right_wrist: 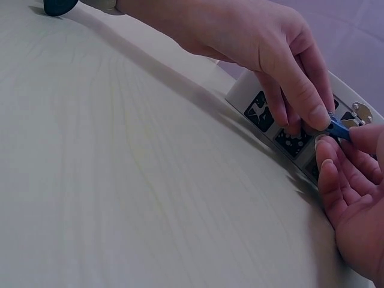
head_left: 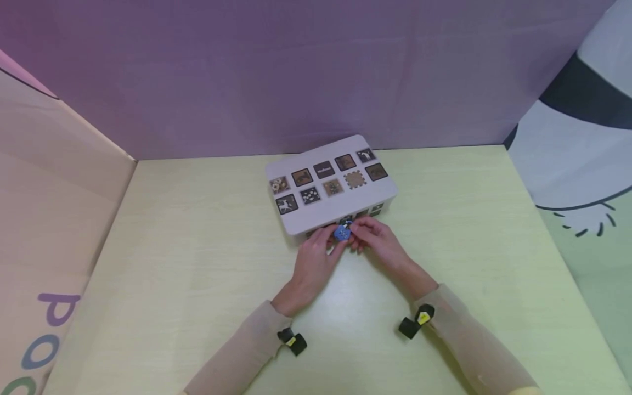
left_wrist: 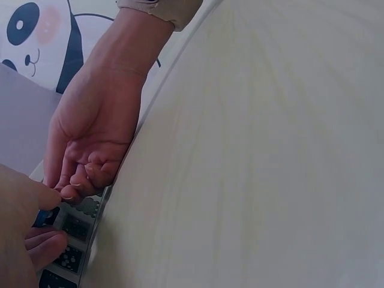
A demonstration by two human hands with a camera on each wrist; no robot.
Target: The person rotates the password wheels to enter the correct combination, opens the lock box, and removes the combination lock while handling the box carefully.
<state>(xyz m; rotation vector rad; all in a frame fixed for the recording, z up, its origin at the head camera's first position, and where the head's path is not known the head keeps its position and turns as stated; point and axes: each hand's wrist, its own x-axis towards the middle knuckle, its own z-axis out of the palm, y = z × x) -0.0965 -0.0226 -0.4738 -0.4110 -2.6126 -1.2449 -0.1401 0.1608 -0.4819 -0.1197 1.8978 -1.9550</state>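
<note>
A small blue, many-sided piece (head_left: 342,233) with markings on its face is held between both hands, at the front side of a white box (head_left: 321,213). Thumb and finger of the left hand (head_left: 312,263) pinch its left side. From the right, the right hand (head_left: 382,247) pinches its other edge, other fingers curled underneath. In the right wrist view, thin silvery metal parts (right_wrist: 362,112) show beside the blue piece (right_wrist: 338,127); whether they are joined to it I cannot tell. Fingers hide much of the piece in the left wrist view.
Dark and brown square pictures cover the box's lid and front side. It stands slightly turned at the back of a pale wooden table (head_left: 197,247), near a purple backdrop (head_left: 247,82). Printed panels flank the table. Each sleeve carries a small black device (head_left: 292,341).
</note>
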